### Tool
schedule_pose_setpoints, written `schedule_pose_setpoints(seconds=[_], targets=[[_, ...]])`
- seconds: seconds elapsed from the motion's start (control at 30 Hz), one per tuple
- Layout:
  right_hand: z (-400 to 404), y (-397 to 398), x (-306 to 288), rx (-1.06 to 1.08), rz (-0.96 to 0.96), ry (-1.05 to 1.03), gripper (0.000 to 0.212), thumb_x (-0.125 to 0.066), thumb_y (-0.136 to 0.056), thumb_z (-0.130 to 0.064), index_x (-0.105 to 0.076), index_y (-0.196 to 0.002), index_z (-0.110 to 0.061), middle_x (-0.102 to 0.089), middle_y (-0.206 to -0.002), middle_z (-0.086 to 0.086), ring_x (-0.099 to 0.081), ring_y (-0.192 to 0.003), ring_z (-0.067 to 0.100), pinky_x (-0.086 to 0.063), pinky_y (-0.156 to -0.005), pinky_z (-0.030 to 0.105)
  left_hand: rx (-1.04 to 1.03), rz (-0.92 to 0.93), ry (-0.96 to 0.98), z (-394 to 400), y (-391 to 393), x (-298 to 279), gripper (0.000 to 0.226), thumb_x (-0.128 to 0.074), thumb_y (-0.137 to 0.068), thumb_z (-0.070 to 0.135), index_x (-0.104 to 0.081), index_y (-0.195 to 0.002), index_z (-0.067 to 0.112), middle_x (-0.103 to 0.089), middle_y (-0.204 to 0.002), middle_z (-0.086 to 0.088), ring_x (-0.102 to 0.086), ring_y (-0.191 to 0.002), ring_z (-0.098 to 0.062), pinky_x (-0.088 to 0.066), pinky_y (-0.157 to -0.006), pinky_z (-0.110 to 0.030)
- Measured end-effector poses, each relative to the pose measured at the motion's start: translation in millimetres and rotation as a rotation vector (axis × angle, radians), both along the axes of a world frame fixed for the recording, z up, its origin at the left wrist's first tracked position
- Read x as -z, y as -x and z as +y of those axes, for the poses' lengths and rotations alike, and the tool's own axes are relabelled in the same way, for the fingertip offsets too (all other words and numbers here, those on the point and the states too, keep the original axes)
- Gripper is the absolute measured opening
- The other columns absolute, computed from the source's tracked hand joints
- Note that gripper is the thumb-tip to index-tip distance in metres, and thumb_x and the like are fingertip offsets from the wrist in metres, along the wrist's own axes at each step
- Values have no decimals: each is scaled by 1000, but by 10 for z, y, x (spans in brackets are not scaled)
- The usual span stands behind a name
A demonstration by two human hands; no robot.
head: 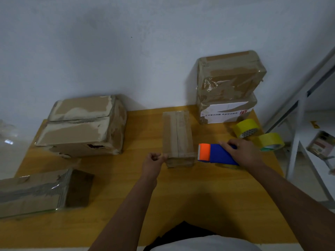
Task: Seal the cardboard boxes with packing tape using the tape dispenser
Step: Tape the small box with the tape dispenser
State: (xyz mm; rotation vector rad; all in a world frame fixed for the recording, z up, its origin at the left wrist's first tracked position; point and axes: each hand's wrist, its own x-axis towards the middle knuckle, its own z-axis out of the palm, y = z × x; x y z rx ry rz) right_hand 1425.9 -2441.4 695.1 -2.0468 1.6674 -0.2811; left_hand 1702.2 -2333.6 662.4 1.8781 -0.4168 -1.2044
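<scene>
Centre of frame, on yellow table [141,187]: small cardboard box [178,138], lying lengthwise, seam up, tape strips already running along top.
Left hand [154,160]: curling at box's near-left corner, fingers closed and touching the edge, seemingly steadying it against sliding; actual grip not resolvable.
Right hand [243,151]: wrapping around blue-and-orange tape dispenser [215,153], toothed orange end pointing toward box's near-right corner, probably lining up for a strip.
Right of frame: two yellow tape rolls [246,127], sitting spare, near the dispenser.
Upper right: two taped boxes [230,77], stacking against wall, likely finished.
Left: large worn box [81,127], long box [36,192] at lower left, waiting aside.
</scene>
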Motion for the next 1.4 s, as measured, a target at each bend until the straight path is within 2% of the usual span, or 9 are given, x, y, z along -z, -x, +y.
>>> schedule_pose_setpoints(seconds=[0.27, 0.57, 0.77, 0.83, 0.9, 1.0, 1.07, 1.17, 1.4], targets=[[11, -3, 171, 29, -54, -5, 72, -24, -73, -79, -65, -72, -20, -62, -63, 2, -58, -54, 14, -49, -53, 34, 28, -2, -11, -42, -78, -8, 29, -71, -90, 29, -56, -109, 13, -54, -108, 4, -52, -107, -21, -40, -93, -35], [73, -102, 238, 89, -32, -55, 47, -45, -93, -56, -51, -61, -22, -50, -56, 2, -49, -50, 14, -29, -48, 27, 128, 16, -39, -200, -240, -83, 23, -73, -89, 29, -54, -94, 18, -54, -128, -7, -50, -120, -28, -38, -110, -52], [45, -101, 237, 81, -1, -25, 52, -42, -90, -62, -61, -70, -18, -59, -63, 4, -56, -55, 15, -45, -52, 34, 189, -26, -109, -198, -256, -111, 20, -70, -90, 34, -56, -96, 22, -49, -137, -7, -46, -126, -29, -37, -111, -52], [36, -107, 204, 80, -4, -31, 51, -43, -91, -62, -63, -73, -18, -62, -66, 4, -58, -58, 16, -50, -56, 36, 238, -123, -145, -217, -261, -127, 26, -70, -89, 42, -59, -102, 23, -41, -147, -9, -43, -131, -31, -39, -109, -51], [45, -106, 184, 80, -9, -37, 51, -44, -91, -61, -62, -71, -18, -61, -65, 4, -58, -57, 16, -48, -55, 35, 338, -379, -161, -212, -243, -169, 43, -67, -89, 46, -59, -120, 17, -29, -152, -7, -41, -131, -28, -42, -105, -43], [92, -96, 211, 97, -46, -43, 50, -44, -92, -59, -55, -63, -19, -52, -57, 2, -50, -50, 15, -35, -48, 28, 518, -774, -104, -136, -214, -210, 67, -63, -91, 46, -39, -147, 15, -6, -162, -8, -41, -134, -26, -44, -95, -36], [121, -89, 234, 122, -64, -45, 50, -44, -92, -57, -54, -63, -18, -50, -55, 2, -49, -50, 14, -30, -49, 26, 573, -872, -47, -69, -193, -179, 79, -60, -93, 48, -22, -155, 20, 11, -163, -6, -26, -145, -26, -42, -103, -37], [135, -77, 244, 132, -67, -38, 50, -45, -92, -56, -53, -61, -18, -50, -55, 3, -49, -50, 15, -30, -49, 26, 630, -1038, 65, -13, -100, -162, 79, -51, -98, 46, -12, -157, 10, 23, -162, -8, -6, -151, -25, -29, -114, -38], [147, -54, 240, 133, -67, -54, 48, -43, -93, -57, -57, -66, -19, -56, -61, 3, -54, -56, 15, -35, -51, 27, 587, -757, -33, -108, -257, -157, 60, -51, -101, 25, -24, -155, 23, 12, -164, -5, -28, -144, -26, -43, -94, -35]])
